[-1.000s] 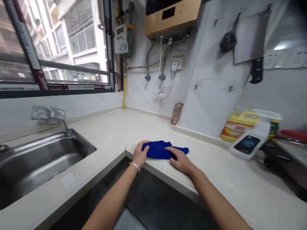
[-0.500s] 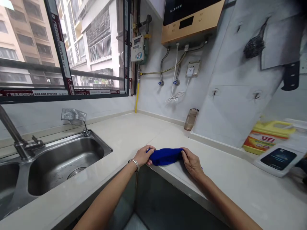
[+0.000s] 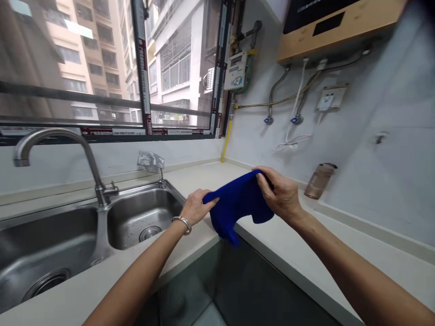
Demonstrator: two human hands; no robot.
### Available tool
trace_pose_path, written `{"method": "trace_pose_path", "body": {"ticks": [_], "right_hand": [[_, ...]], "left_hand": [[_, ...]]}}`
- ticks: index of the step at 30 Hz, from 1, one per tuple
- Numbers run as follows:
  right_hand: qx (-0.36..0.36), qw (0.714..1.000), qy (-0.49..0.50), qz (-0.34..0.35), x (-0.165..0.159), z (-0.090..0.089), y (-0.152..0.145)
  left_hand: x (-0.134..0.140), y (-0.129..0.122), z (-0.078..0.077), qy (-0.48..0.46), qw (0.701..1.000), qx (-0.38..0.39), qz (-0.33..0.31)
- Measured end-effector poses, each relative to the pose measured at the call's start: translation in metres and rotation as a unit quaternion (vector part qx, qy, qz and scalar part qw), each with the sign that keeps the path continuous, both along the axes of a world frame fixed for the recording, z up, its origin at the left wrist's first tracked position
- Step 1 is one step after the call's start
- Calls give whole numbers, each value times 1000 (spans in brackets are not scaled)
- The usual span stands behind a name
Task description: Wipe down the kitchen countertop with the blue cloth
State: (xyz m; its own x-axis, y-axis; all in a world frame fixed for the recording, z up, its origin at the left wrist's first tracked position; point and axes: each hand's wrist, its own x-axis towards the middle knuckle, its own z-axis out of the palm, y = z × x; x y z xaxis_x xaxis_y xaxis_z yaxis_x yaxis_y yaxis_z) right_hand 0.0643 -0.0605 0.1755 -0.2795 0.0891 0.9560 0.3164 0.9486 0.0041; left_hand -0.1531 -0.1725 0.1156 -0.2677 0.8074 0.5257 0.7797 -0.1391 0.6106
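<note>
Seemingly, cloth (image 3: 238,204) between fingers (image 3: 263,183) (pinched).

Deep blue cloth (image 3: 238,203), lifted, stretched, lower corner drooping past counter edge (image 3: 217,233)

**Bare forearms, one silver bangle**

And there they were, two arms coming in from the bottom of the frame, both bare to as far up as the view reached, no sleeves, no gloves. The left hand (image 3: 196,207) carried the only adornment: a slim silver bangle (image 3: 182,221) sitting snug at the wrist, catching a bit of light. The right hand (image 3: 280,194) wore nothing, no ring or watch to be seen, its wrist plain.
</note>
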Motion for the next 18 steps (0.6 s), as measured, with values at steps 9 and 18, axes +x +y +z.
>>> {"method": "trace_pose_path", "body": {"ticks": [9, 18], "right_hand": [[27, 997, -53, 54, -22, -12, -30], [-276, 944, -96, 155, -20, -121, -78]], "left_hand": [[-30, -73, -5, -315, 943, -62, -93], [65, -157, -56, -729, 645, -7, -230]]}}
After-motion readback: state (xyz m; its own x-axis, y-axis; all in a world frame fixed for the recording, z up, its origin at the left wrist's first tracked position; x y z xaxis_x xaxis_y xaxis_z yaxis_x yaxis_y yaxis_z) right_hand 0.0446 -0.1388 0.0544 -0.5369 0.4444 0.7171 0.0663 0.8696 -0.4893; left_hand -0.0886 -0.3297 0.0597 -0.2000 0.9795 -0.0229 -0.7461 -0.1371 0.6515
